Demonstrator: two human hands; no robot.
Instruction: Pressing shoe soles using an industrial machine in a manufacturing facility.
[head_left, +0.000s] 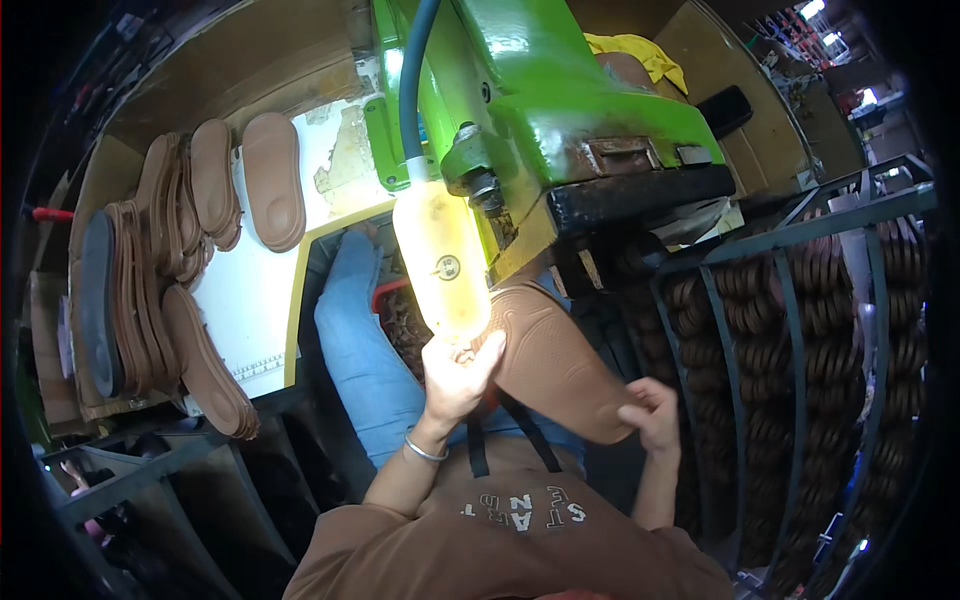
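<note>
Item: one broad brown sole-shaped sheet with an embossed surface (560, 370), which both hands are holding in front of the torso. Left bare hand (460, 378) (a silvery metal bangle (426, 449) is circling its wrist): pinching the sheet's left edge, its thumb tip lying just beside a glowing, elongated yellow-white lamp (432, 225). Right bare hand (654, 412): pinching the sheet's lower right edge between thumb and curled fingers. Above: a glossy green metal machine (545, 95) is standing. Left: long brown insoles (273, 180) are lying and leaning in rows on a white tabletop (232, 300).
</note>
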